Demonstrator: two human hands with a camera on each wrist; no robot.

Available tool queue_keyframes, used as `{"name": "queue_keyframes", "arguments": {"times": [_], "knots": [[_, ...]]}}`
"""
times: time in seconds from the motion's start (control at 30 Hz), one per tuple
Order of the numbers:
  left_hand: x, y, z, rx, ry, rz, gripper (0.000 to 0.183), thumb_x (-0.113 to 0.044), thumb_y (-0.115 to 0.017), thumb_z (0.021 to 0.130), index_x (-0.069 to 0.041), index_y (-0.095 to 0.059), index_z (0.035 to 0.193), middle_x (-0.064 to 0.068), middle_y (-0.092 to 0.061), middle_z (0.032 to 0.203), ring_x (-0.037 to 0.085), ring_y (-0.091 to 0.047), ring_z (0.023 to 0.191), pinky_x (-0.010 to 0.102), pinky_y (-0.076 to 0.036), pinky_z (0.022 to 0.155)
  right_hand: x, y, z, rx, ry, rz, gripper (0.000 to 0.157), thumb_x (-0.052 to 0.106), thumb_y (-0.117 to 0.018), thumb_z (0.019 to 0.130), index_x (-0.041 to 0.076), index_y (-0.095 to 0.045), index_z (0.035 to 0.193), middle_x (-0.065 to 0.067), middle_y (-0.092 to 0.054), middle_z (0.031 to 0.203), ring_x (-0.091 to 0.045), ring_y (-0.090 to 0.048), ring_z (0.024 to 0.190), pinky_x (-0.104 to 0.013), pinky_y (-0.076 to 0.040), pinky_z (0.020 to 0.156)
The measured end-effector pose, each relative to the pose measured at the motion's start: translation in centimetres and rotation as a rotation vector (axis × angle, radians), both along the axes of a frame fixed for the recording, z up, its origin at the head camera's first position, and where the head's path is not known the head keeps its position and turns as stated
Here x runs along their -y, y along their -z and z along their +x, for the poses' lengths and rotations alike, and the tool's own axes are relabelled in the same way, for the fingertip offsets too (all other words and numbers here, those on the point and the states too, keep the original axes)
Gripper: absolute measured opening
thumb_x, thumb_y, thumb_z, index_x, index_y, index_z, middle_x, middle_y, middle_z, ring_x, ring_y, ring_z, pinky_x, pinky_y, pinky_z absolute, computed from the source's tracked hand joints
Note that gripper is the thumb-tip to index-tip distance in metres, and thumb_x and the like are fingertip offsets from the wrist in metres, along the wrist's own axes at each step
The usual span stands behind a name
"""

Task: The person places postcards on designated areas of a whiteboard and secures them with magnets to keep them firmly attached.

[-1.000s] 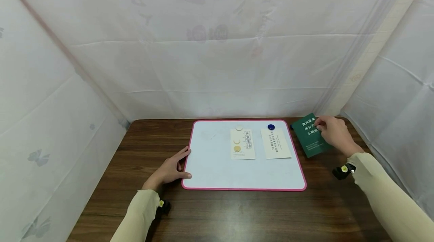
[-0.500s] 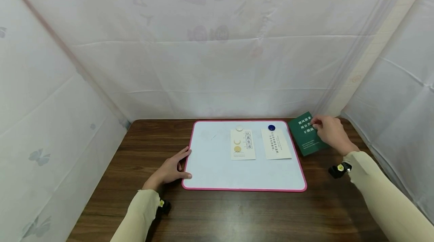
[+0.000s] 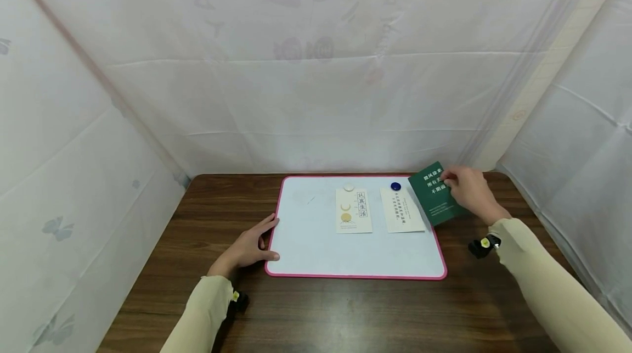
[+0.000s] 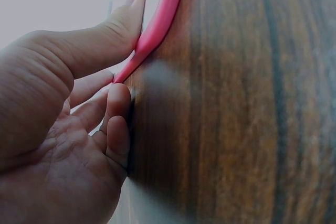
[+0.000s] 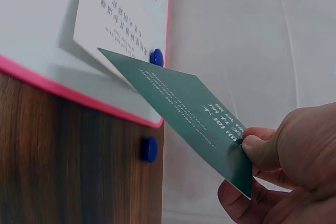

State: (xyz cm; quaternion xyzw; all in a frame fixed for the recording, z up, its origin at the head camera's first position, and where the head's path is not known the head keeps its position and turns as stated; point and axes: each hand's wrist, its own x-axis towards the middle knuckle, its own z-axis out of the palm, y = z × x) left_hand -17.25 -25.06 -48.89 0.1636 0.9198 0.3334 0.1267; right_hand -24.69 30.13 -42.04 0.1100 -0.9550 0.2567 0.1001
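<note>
My right hand [image 3: 466, 188] pinches a dark green card [image 3: 434, 191] with white lettering between thumb and fingers. In the right wrist view, this card [image 5: 184, 114] is tilted and its far corner overlaps a white card [image 5: 113, 22]. My left hand [image 3: 249, 243] rests at the left edge of a pink-framed whiteboard [image 3: 306, 254], its thumb and forefinger spread along the frame. In the left wrist view the thumb [image 4: 113, 35] lies against the pink frame [image 4: 165, 17]. A blue round magnet [image 3: 395, 186] sits at the top of the lettered white card [image 3: 402, 213].
A cream card [image 3: 353, 211] with a moon picture lies on the board under a white magnet [image 3: 348, 188]. Another blue magnet [image 5: 149, 149] is on the wooden table [image 3: 316, 314] beyond the board's right edge. White sheeting [image 3: 316, 100] stands behind the table.
My right hand has moved left with the green card, which now overlaps the board's right edge. My left hand and the board have stayed in place.
</note>
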Motion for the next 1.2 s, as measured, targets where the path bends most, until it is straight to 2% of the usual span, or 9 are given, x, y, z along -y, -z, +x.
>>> {"name": "queue_keyframes", "arguments": {"times": [0.5, 1.2], "knots": [[0.0, 0.1, -0.1, -0.001, 0.007, 0.007, 0.092, -0.027, -0.086, 0.086, -0.003, -0.035, 0.159, 0.016, -0.025, 0.168, 0.012, -0.046, 0.072, 0.030, -0.041, 0.069, 3.1, -0.2, -0.8, 0.043, -0.014, -0.029, 0.014, -0.004, -0.058, 0.100, -0.004, -0.071, 0.107, -0.026, -0.069, 0.110, -0.035, -0.059, 0.090, -0.054, -0.053, 0.080], [-0.1, 0.0, -0.2, 0.012, -0.007, 0.016, 0.093, -0.026, -0.087, 0.084, -0.004, -0.036, 0.159, 0.016, -0.024, 0.168, 0.014, -0.047, 0.072, 0.030, -0.041, 0.068, 8.4, 0.4, -1.7, 0.038, -0.069, -0.045, 0.013, -0.003, -0.060, 0.100, -0.002, -0.072, 0.107, -0.021, -0.071, 0.107, -0.032, -0.063, 0.090, -0.052, -0.056, 0.082]]}}
